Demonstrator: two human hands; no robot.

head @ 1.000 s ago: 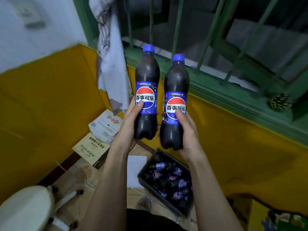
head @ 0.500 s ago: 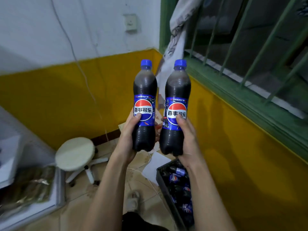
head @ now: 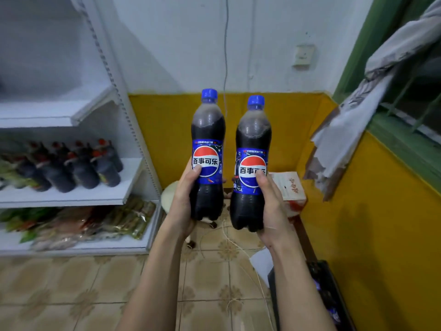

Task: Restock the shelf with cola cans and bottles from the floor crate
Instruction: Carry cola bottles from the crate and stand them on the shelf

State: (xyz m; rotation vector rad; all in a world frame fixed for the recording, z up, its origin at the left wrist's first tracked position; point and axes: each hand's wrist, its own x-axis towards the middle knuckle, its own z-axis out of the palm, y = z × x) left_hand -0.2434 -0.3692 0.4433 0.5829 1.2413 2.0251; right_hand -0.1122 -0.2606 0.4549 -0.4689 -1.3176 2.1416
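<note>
Facing the shelf (head: 71,197) now, not the window, bottles (head: 207,163) unchanged.

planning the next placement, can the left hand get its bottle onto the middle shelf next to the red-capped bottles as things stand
Probably yes. The left hand grips its cola bottle upright, and nothing stands between it and the middle shelf, whose bare right end beside the red-capped bottles looks free. It would need a reach leftward.

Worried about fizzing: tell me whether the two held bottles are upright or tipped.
Upright. The left bottle and right bottle both stand with blue caps on top, bases down, gripped low by the hands.
</note>
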